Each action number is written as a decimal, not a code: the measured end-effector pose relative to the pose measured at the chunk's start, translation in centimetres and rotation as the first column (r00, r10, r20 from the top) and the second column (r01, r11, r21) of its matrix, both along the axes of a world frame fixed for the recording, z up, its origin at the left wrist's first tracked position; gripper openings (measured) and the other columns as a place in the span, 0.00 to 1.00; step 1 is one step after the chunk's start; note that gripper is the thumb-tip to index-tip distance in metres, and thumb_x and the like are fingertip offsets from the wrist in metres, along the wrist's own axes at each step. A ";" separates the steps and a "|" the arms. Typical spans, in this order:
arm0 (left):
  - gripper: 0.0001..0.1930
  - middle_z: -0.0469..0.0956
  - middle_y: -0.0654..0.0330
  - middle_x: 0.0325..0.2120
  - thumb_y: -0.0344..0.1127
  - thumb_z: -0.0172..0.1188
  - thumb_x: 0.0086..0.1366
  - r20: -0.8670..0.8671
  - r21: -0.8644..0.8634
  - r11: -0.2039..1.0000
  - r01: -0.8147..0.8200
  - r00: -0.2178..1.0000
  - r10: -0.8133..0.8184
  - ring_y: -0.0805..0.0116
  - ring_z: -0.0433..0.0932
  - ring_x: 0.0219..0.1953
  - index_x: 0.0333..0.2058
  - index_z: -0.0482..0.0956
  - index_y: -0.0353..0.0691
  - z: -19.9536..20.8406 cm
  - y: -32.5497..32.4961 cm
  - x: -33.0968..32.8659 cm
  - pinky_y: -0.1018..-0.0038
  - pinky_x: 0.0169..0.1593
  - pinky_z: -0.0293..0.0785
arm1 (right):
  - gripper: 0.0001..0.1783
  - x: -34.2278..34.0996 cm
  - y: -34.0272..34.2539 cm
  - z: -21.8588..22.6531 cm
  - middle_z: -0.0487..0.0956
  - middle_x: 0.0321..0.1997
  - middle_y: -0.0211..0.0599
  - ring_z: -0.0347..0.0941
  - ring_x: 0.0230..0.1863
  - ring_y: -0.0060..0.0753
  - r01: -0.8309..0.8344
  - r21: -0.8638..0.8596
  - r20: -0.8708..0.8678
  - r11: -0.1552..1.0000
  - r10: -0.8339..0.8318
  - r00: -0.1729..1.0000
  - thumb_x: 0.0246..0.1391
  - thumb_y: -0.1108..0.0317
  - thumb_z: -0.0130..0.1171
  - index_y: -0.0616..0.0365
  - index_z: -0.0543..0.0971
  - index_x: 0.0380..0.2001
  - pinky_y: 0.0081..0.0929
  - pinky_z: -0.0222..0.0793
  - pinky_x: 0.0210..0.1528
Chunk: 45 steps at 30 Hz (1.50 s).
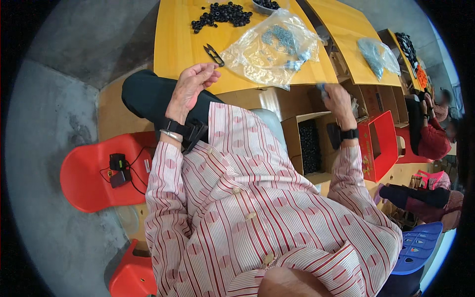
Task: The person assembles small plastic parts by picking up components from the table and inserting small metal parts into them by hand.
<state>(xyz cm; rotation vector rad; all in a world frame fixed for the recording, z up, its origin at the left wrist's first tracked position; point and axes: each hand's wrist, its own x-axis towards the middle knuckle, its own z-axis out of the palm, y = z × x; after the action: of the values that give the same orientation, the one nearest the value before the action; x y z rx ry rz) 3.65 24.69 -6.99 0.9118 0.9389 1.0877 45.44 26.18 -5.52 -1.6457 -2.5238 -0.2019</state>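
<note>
My left hand (192, 86) is over the near edge of the yellow table (178, 47), its fingers curled and the thumb pressed to them. Whatever it holds, if anything, is too small to tell. Close to its fingertips lie black thread snips (213, 55). To their right, a clear plastic bag (247, 54) is spread out with small grey-blue pieces (279, 38) on it. My right hand (340, 103) is closed beyond the table's near edge, above an open cardboard box (324, 121) of small black pieces (310, 146). A blurred bluish bit shows at its fingertips.
Small black round parts (222, 16) are heaped at the table's far side, near a bowl (267, 7) of more. A red box (378, 143) stands at right, a red chair (101, 171) at left. Another bag (378, 57) lies on the adjoining table. Other people (435, 126) sit far right.
</note>
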 end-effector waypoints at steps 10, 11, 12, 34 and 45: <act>0.15 0.75 0.62 0.29 0.40 0.56 0.62 0.041 -0.009 0.998 -0.055 0.998 0.056 0.78 0.70 0.30 0.40 0.74 0.33 0.1 -1.1 0.2 0.83 0.36 0.65 | 0.15 -21.3 17.0 3.2 0.76 0.33 0.48 0.73 0.37 0.50 -0.345 0.085 -0.222 0.935 0.355 0.908 0.42 0.67 0.53 0.54 0.74 0.37 0.41 0.68 0.38; 0.15 0.75 0.62 0.29 0.40 0.55 0.62 0.023 -0.010 0.999 -0.039 0.999 0.039 0.78 0.70 0.30 0.39 0.74 0.33 0.3 -0.9 0.7 0.83 0.37 0.66 | 0.15 -21.3 19.4 2.2 0.76 0.33 0.48 0.73 0.37 0.50 -0.336 0.090 -0.220 0.937 0.348 0.911 0.42 0.67 0.53 0.54 0.74 0.37 0.41 0.68 0.38; 0.15 0.75 0.62 0.29 0.40 0.55 0.62 0.003 -0.010 1.000 -0.012 1.000 0.012 0.78 0.71 0.30 0.39 0.74 0.34 0.5 -0.5 1.4 0.83 0.37 0.66 | 0.16 -20.7 22.2 0.6 0.76 0.34 0.48 0.72 0.38 0.51 -0.334 0.093 -0.138 0.938 0.345 0.928 0.43 0.68 0.52 0.55 0.72 0.39 0.42 0.68 0.39; 0.15 0.76 0.62 0.31 0.38 0.54 0.62 -0.118 0.024 1.000 0.005 0.993 -0.002 0.78 0.72 0.32 0.42 0.73 0.33 -0.4 -0.8 1.1 0.83 0.38 0.67 | 0.22 -25.1 17.2 -2.4 0.77 0.38 0.45 0.73 0.41 0.45 -0.513 -0.122 -0.141 0.850 0.497 0.856 0.42 0.75 0.52 0.55 0.72 0.45 0.38 0.68 0.44; 0.15 0.76 0.61 0.31 0.39 0.54 0.63 -0.113 0.043 0.999 -0.006 0.993 0.011 0.77 0.72 0.33 0.41 0.73 0.33 -0.4 -1.0 1.1 0.83 0.40 0.67 | 0.23 -26.3 16.2 -1.7 0.75 0.40 0.35 0.69 0.43 0.42 -0.520 0.125 -0.069 0.845 0.531 0.845 0.40 0.73 0.55 0.51 0.74 0.45 0.35 0.67 0.46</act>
<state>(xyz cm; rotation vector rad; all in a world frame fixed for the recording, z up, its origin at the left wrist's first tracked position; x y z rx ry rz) 4.75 23.70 -7.42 1.0139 1.0175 1.0756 19.13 42.35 -7.25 -0.8449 -2.7140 -0.1793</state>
